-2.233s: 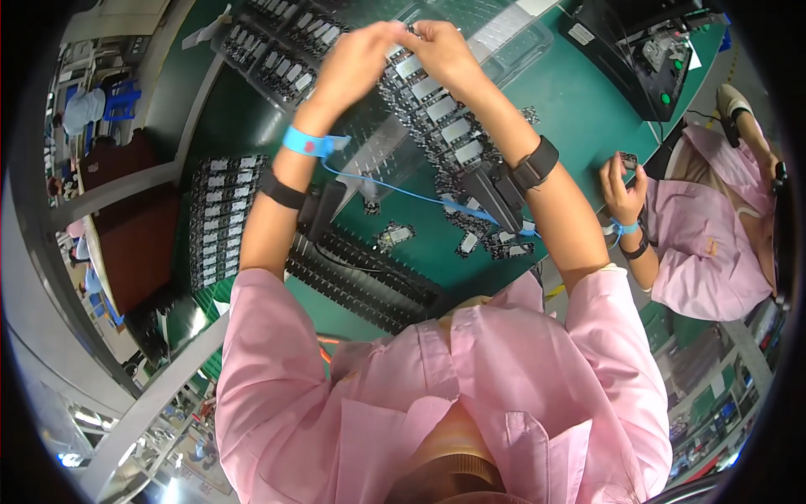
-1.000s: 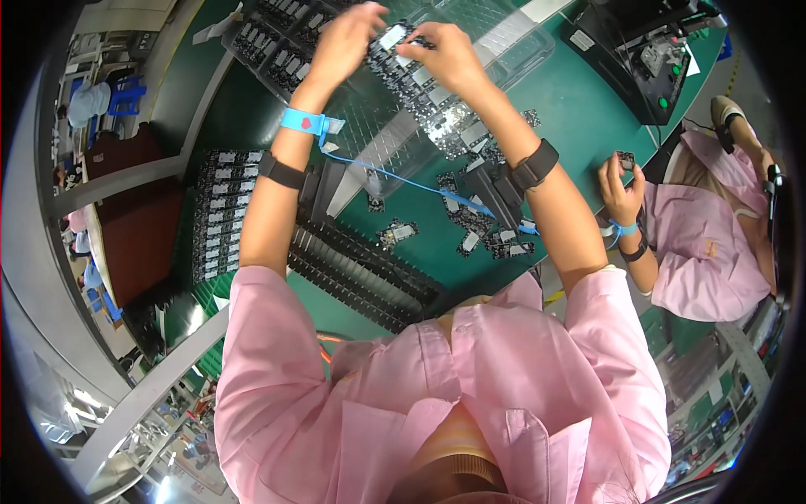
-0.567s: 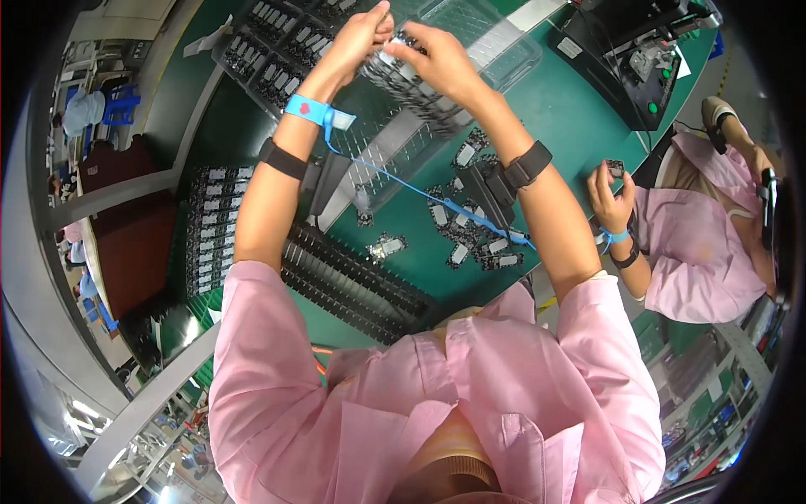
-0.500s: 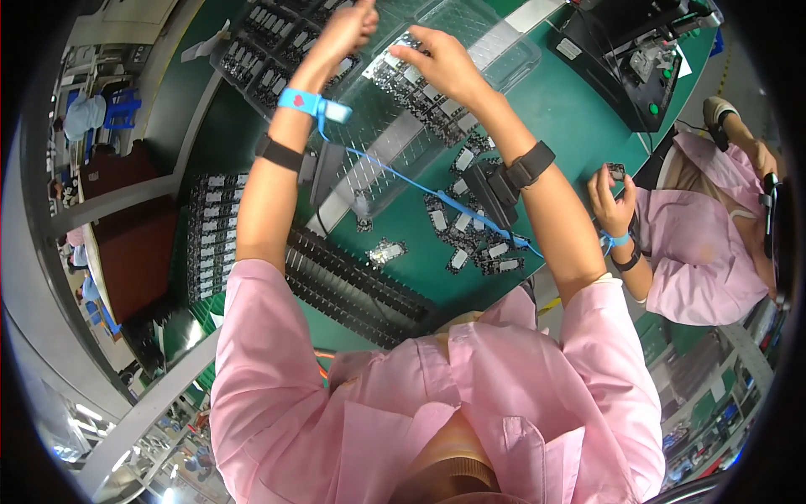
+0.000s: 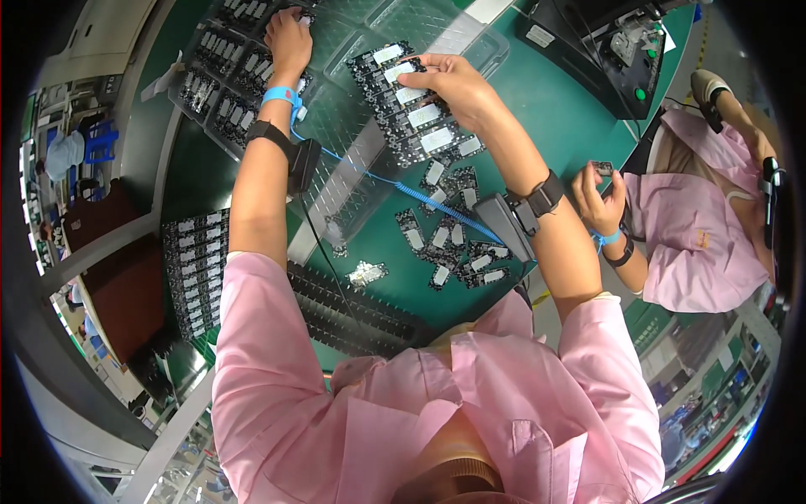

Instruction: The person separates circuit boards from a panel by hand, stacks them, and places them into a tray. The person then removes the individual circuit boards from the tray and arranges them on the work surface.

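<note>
My right hand grips a panel of joined circuit boards by its edge, thumb on top. The panel is black with pale rectangular labels and is held tilted above a clear plastic tray. Farther to the left, my left hand is over a compartmented tray of small boards. Its fingers are bent around a small circuit board, which is mostly hidden by them. A blue strap with a coiled cord circles my left wrist, and both forearms wear black bands with dark devices.
Loose boards lie heaped on the green table. More panels stand at the left, beside black slotted racks. A black machine with green buttons stands far right. At right, a co-worker's hand holds a small board.
My left hand has moved left and away from the panel to the filled tray. The panel in my right hand is now turned more toward view. The view has shifted slightly.
</note>
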Tool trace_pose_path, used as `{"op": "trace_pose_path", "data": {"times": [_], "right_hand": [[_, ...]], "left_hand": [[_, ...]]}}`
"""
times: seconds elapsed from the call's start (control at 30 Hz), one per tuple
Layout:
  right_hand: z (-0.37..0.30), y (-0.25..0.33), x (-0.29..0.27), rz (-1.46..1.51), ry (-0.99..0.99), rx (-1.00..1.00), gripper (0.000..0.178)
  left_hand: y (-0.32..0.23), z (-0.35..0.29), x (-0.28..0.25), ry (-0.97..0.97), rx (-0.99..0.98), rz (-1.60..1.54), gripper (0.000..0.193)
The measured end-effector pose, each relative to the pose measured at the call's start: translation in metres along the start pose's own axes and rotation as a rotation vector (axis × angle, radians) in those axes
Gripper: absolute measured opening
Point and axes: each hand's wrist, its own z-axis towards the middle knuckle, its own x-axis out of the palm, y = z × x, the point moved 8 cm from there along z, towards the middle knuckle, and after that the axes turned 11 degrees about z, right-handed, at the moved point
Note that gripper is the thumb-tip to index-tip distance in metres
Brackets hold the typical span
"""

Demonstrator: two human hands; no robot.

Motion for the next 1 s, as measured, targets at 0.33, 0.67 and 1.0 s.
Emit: {"op": "trace_pose_path", "data": {"times": [0.33,0.67,1.0], "right_hand": [[0.016,0.054,0.041,-0.773,-0.305,-0.581,0.023],[0.032,0.057,0.060,-0.764,-0.175,-0.686,0.036],[0.047,0.013,-0.014,-0.299,-0.182,-0.052,0.023]], "left_hand": [[-0.111,0.001,-0.098,0.459,0.004,-0.328,0.036],[-0.049,0.000,-0.043,0.490,-0.203,-0.517,0.044],[0.004,0.008,0.020,0.299,-0.167,-0.173,0.027]]}}
